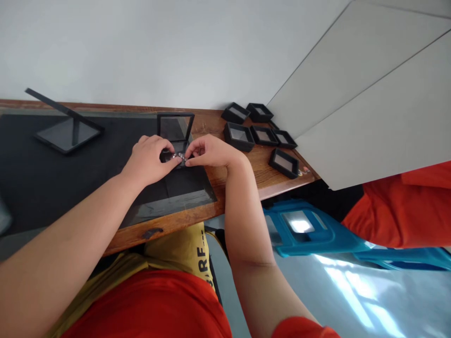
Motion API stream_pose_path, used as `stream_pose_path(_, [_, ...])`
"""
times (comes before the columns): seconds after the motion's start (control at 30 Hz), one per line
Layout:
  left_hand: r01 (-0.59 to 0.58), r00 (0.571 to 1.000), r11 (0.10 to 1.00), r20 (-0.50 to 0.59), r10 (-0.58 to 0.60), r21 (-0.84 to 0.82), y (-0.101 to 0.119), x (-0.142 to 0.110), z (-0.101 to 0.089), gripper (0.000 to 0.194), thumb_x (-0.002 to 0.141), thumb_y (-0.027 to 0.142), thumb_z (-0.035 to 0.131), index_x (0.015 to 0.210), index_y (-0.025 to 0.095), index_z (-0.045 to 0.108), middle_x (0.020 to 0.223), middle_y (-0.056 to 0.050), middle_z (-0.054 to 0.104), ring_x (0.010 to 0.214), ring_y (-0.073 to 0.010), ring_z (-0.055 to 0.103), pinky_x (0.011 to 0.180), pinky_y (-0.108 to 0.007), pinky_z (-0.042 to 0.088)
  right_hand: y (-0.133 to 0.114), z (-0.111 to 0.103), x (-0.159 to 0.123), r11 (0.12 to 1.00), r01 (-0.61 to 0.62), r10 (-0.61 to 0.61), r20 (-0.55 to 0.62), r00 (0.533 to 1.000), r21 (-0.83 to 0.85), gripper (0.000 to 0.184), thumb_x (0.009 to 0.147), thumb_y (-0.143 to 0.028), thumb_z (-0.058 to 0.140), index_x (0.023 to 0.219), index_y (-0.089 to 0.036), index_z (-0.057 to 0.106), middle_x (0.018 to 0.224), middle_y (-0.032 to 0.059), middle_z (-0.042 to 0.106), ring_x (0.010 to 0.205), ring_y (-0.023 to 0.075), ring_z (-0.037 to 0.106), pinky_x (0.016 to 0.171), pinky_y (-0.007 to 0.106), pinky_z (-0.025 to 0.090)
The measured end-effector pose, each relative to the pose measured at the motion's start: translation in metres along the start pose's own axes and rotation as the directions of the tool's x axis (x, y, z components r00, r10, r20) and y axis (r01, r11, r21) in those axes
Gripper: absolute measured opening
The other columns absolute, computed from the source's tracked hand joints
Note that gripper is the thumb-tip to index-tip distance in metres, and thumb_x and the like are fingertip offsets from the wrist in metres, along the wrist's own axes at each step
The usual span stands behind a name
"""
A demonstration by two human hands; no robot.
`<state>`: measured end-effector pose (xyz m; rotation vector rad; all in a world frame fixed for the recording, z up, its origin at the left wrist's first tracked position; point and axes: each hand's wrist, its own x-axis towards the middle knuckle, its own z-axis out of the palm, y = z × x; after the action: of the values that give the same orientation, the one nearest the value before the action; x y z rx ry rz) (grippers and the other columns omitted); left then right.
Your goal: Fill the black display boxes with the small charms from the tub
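An open black display box [175, 129] with a clear lid stands on the black mat [42, 173], its lid raised toward the wall. My left hand [150, 157] and my right hand [207, 151] meet just in front of it. Both pinch a small shiny silver piece [179, 157] between their fingertips, over the box's lower half. The base of the box is mostly hidden behind my fingers.
Several closed black display boxes [260, 134] lie on the wooden table [246, 178] to the right. A black stand [66, 134] sits at the mat's far left. A blue plastic stool [310, 230] stands beside the table. A person in orange [405, 211] is at the right edge.
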<state>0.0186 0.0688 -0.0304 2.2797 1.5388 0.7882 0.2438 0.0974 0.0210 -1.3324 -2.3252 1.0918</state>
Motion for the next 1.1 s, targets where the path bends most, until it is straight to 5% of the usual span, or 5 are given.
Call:
stream_pose_path(0.37, [0.004, 1.000, 0.999, 0.004, -0.004, 0.037, 0.004, 0.000, -0.002, 0.025, 0.095, 0.040, 0.064, 0.104, 0.021, 0.076, 0.118, -0.013, 0.074, 0.118, -0.0394, 0.060, 0.106, -0.056, 0.049, 0.002, 0.001, 0.000, 0.998, 0.037, -0.040, 0.049, 0.998, 0.056, 0.033, 0.073, -0.042, 0.084, 0.091, -0.015, 0.078, 0.068, -0.0046, 0.057, 0.066, 0.0102, 0.047, 0.066, 0.029, 0.032])
stream_pose_path(0.77, [0.006, 0.998, 0.996, 0.069, 0.001, -0.091, -0.008, 0.001, -0.006, 0.035, 0.086, 0.037, 0.066, 0.114, 0.019, 0.077, 0.122, -0.012, 0.073, 0.118, -0.0355, 0.062, 0.110, -0.054, 0.048, 0.005, 0.001, 0.002, 0.998, -0.037, 0.041, -0.063, 0.997, 0.055, 0.026, 0.073, -0.025, 0.082, 0.095, -0.014, 0.075, 0.071, -0.0048, 0.057, 0.061, 0.0089, 0.047, 0.061, 0.027, 0.034])
stream_pose_path(1.1, [-0.046, 0.994, 0.990, 0.091, 0.059, -0.137, -0.019, 0.004, -0.007, 0.037, 0.085, 0.035, 0.060, 0.113, 0.019, 0.078, 0.117, -0.013, 0.073, 0.110, -0.0336, 0.065, 0.100, -0.052, 0.053, 0.010, 0.004, 0.006, 0.997, -0.049, 0.052, -0.073, 0.996, 0.052, 0.027, 0.074, -0.029, 0.084, 0.094, -0.014, 0.075, 0.068, -0.0050, 0.057, 0.061, 0.0092, 0.048, 0.062, 0.027, 0.034])
